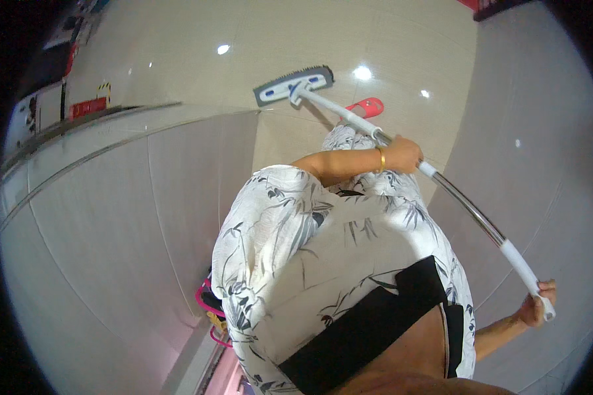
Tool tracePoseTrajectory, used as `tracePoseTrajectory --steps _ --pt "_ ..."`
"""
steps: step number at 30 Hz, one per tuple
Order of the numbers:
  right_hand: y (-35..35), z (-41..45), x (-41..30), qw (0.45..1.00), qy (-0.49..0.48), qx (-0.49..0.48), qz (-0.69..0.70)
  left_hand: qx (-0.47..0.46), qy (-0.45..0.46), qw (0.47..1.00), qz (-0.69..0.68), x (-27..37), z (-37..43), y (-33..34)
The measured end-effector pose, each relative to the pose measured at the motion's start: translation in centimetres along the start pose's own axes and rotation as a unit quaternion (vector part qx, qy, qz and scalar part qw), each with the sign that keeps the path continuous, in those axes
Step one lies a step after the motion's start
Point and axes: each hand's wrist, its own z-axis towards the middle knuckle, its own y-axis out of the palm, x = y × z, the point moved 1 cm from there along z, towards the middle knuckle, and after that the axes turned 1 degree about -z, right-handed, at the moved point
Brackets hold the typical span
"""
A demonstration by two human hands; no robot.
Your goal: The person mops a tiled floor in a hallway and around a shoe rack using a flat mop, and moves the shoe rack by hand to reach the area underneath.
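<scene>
A long-handled floor brush [469, 210] runs diagonally across my front, with a metal pole and white plastic sections. Its flat grey and white head [294, 87] has dark bristles along the far edge and blue clips on top. Whether the head touches the floor, I cannot tell. My left hand [404, 154], with a gold bangle at the wrist, is wrapped around the middle of the pole. At the lower right, my right hand [532, 307] grips the white end of the handle, close to its hanging hole.
Glossy beige floor tiles [188, 64] reflect ceiling lights. Grey tiled walls stand at left [104, 212] and right [524, 163]. A red slipper [371, 107] is on my foot beyond the pole. Pink-rimmed items [208, 301] sit behind my left side; a red object [88, 107] lies past the left wall.
</scene>
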Motion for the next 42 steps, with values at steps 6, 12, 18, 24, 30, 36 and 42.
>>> tracePoseTrajectory --steps 6,12,18,24,30,36,42 --pt "-6.0 -1.9 -3.4 0.987 -0.116 0.101 0.039 -0.003 0.057 0.997 -0.055 7.0 1.9 -0.8" --pt "-3.0 -4.5 -2.6 0.972 -0.15 0.159 0.089 -0.015 0.162 0.982 -0.094 4.1 2.5 -0.1" --pt "-0.8 -6.5 -5.4 0.969 -0.198 0.141 0.036 0.006 0.164 0.986 -0.04 -1.4 0.9 -0.9" --pt "2.4 -12.2 -5.8 0.963 -0.217 0.157 0.023 0.016 0.222 0.975 -0.006 -1.9 -1.2 -0.1" --pt "8.4 -14.7 -5.1 0.974 -0.184 0.119 -0.052 0.052 0.238 0.97 0.007 -7.3 1.1 -4.8" --pt "24.2 -9.0 -0.5 0.97 -0.08 0.226 -0.048 0.016 0.137 0.973 0.187 -20.3 5.9 -9.2" --pt "26.5 -9.5 -0.7 0.979 0.069 0.181 -0.068 -0.047 0.025 0.948 0.315 -21.3 5.3 -9.3"
